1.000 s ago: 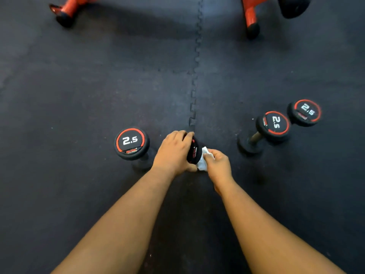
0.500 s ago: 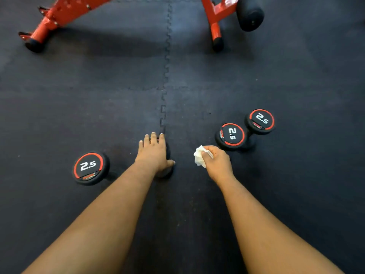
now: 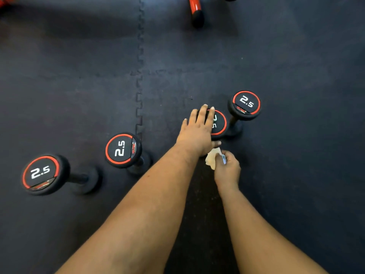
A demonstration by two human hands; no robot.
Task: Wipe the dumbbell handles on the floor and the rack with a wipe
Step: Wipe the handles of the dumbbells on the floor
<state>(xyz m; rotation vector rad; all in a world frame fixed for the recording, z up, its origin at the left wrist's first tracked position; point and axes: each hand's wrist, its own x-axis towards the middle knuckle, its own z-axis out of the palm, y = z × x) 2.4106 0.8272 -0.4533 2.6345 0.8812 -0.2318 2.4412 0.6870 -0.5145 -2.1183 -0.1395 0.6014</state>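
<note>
While the left hand (image 3: 198, 131), fingers straight and together, covers one dumbbell (image 3: 219, 123) mid-mat, the right hand (image 3: 227, 167) pinches the wipe (image 3: 212, 157) just beside it; three more dumbbells (image 3: 122, 150) stand around, a red rack foot (image 3: 195, 10) at the far edge.

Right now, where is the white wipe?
In the head view the wipe is bunched in the right hand, right of centre, just below the left hand on a dumbbell.
</note>
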